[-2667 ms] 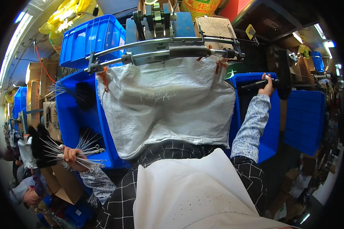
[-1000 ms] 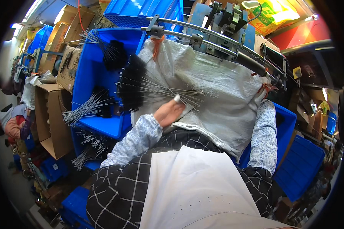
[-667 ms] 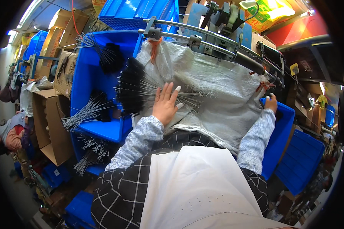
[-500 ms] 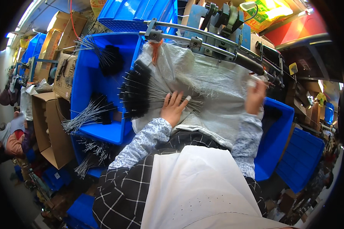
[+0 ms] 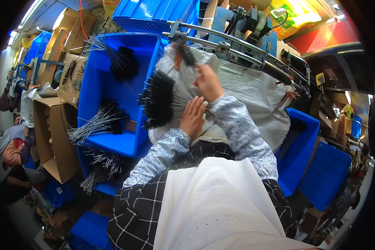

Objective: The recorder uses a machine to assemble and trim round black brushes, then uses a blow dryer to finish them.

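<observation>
A fan of black-bristled wire brushes lies on a whitish plastic sheet over my lap, bristles to the left and thin metal stems to the right. Flat across those stems rests my left hand, its fingers stretched out and a white wrap on one fingertip. Farther forward, my right hand is closed, with one black bottle-type brush sticking out beyond its fingertips. That brush is tilted, slightly blurred, and close to the metal rods of the machine; its stem is hidden by the hand.
At left, a blue bin holds several bundles of similar brushes, with an open cardboard box beside it. Another blue bin stands at my right. A blue crate sits at the back. People work at far left.
My right hand has swept left from the sheet's right side and now has a brush in it. My left hand stays on the stems, with the brush fan shifted slightly right.
</observation>
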Action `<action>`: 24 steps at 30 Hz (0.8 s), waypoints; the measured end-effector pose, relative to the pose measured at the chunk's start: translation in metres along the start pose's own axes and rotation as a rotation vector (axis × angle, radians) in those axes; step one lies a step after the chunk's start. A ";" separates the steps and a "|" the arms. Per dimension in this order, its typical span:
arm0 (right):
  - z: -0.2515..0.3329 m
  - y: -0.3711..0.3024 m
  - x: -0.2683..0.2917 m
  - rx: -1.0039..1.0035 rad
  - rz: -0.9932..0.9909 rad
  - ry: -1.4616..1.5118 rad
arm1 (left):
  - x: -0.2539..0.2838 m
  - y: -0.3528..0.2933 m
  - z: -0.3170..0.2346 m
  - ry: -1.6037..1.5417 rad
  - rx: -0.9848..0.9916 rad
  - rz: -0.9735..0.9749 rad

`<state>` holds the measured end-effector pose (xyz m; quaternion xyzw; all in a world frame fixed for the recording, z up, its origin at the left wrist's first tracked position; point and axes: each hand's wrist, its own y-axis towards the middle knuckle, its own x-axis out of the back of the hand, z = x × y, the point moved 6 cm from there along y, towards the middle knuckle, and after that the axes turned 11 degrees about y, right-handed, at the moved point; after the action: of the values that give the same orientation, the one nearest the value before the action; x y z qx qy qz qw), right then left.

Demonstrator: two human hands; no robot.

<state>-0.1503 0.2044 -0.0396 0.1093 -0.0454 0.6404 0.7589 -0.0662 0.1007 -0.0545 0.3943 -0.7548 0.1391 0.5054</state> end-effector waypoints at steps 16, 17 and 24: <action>0.131 -0.124 0.249 0.205 -0.774 0.118 | 0.006 0.015 0.011 0.353 -0.202 0.379; 0.126 -0.119 0.254 0.187 -0.766 0.080 | 0.009 0.016 0.010 0.351 -0.202 0.360; 0.091 -0.077 0.261 0.129 -0.596 0.036 | 0.007 0.013 0.016 0.379 -0.154 0.259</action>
<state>-0.0226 0.4236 0.0948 0.1544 0.0427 0.3927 0.9056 -0.0875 0.0964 -0.0535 0.2214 -0.6993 0.2164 0.6443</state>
